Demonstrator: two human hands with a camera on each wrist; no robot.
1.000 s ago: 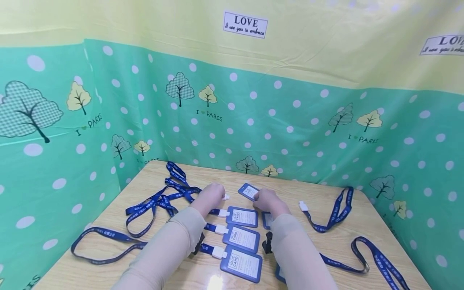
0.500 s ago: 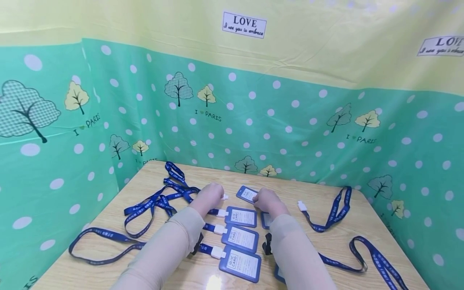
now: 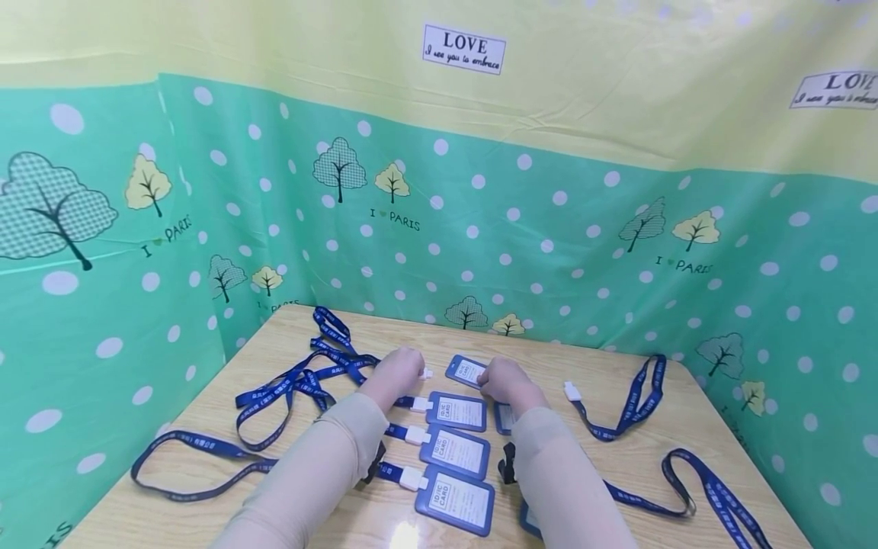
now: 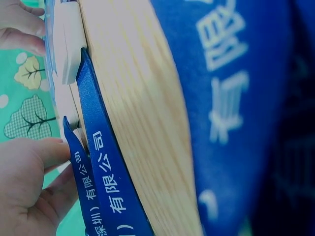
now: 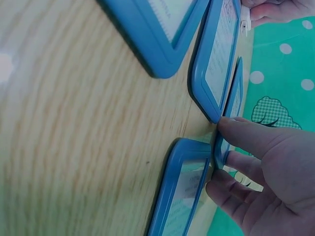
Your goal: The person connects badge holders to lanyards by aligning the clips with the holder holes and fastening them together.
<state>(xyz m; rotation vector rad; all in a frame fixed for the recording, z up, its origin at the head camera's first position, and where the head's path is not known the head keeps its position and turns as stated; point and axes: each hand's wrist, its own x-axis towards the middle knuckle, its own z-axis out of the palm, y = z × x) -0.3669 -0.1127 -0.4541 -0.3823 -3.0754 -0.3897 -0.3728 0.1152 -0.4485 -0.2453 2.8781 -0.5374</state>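
while your right hand [image 3: 510, 383] pinches the blue badge holder [image 3: 466, 371] by its right end, the holder sits toward the middle of the far edge of the counter [image 3: 549, 358], its free narrow end facing the left edge. you cannot tell whether it lies fully flat or is slightly raised. your left hand [image 3: 400, 374], nearer the left edge, pinches a white clip [image 3: 427, 374], most of it hidden behind your fingers; a gap separates clip and holder.

expect the holder to be light and fairly stiff, probably plastic, with a smooth face that may slip under dry fingertips. hold it by the rim of its long sides, thumb against fingers, leaving the free end uncovered; pressing hard on the window could bow or scuff it. the clip looks rigid and small, so grip its body rather than the strap: the blue lanyards [image 3: 270, 396] spread toward the left edge are limp and likely to drag or twist.

mind the nearest clipped badge [image 3: 458, 412], just on the near-edge side of your holder, and the other badge [image 3: 504, 418] partly under your right wrist; a careless sweep could nudge either.
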